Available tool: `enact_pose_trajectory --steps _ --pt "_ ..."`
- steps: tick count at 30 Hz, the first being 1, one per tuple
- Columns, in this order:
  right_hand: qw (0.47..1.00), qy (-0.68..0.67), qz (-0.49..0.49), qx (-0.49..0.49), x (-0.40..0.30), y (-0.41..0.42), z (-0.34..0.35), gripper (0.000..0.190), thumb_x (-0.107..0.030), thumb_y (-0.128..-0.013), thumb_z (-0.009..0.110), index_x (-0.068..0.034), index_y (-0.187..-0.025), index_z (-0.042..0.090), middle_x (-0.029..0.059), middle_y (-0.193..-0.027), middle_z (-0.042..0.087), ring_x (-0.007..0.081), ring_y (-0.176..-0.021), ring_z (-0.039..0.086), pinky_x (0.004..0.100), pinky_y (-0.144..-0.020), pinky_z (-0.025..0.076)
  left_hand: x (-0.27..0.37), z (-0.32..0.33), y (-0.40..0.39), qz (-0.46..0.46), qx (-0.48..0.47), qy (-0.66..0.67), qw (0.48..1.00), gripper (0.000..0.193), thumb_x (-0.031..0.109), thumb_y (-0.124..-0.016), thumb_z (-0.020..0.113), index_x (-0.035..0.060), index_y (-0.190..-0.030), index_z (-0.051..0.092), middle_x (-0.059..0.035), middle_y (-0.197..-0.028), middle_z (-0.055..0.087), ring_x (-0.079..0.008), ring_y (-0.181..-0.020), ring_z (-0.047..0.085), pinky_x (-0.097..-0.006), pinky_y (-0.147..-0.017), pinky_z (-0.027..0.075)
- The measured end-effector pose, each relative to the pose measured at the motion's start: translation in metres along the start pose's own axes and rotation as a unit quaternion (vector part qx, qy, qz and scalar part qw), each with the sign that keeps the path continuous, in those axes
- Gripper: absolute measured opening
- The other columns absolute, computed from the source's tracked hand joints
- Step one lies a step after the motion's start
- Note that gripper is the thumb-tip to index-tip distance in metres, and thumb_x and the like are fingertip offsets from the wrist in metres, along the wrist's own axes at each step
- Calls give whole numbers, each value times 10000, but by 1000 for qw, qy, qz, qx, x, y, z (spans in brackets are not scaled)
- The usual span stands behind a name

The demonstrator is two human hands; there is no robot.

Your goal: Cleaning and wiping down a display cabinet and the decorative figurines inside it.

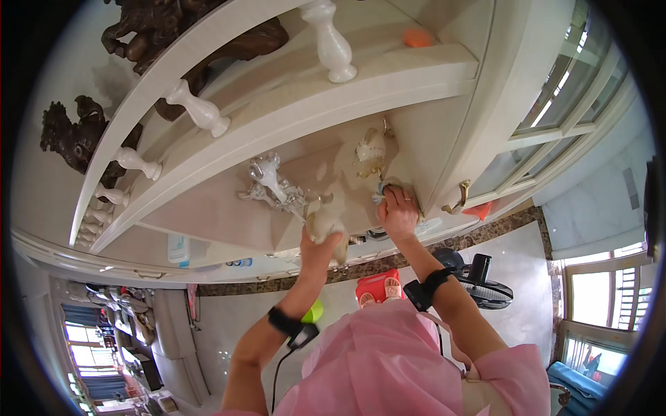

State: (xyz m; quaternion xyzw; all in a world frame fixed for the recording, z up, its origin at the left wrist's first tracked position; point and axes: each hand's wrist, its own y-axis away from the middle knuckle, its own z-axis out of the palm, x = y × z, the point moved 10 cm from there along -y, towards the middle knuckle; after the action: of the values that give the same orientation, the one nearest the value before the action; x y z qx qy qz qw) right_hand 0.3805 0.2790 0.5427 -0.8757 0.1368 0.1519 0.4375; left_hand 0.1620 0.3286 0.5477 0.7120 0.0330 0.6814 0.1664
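Note:
My left hand [318, 249] grips a white and gold ornament [325, 221] near the shelf's front edge. Close behind it stands a silver and white ornament [270, 182] with ornate branching parts. My right hand [399, 210] rests low at the right end of the shelf [312, 161], its fingers curled over a small pale blue cloth [379, 195]; how firmly they hold it is partly hidden. Just beyond that hand, another white and gold ornament [370, 153] stands on the shelf.
Above runs a white railing with balusters [333, 47], with dark carved figures [78, 138] behind it. A glass-paned cabinet door with a brass handle [459, 198] is at right. Below are a red stool [377, 283] under the feet and a black fan [481, 288].

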Motion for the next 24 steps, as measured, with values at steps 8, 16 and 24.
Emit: enact_pose_trajectory --steps 8,16,24 --pt "988 -42 -9 -151 -74 21 66 266 -119 -739 566 -44 -990 614 103 -1008 617 275 -958 569 388 -828 467 18 -80 119 -109 -29 148 983 533 6 -793 592 18 -1298 422 -94 -1186 554 -199 -1066 563 -334 -872 486" --pt "988 13 95 -119 -80 -32 159 338 -100 -775 554 -11 -1101 570 148 -1171 568 286 -948 591 380 -779 508 -8 -135 171 -79 117 161 977 548 38 -811 551 6 -1329 377 -118 -1213 533 -257 -1118 553 -386 -938 481" --pt "977 -50 90 -189 3 -36 291 382 -340 -888 491 -84 -1148 604 160 -1203 576 334 -1100 551 464 -943 418 -28 -128 186 -153 131 198 959 566 37 -795 581 7 -1328 390 -111 -1205 543 -243 -1117 541 -371 -934 459"
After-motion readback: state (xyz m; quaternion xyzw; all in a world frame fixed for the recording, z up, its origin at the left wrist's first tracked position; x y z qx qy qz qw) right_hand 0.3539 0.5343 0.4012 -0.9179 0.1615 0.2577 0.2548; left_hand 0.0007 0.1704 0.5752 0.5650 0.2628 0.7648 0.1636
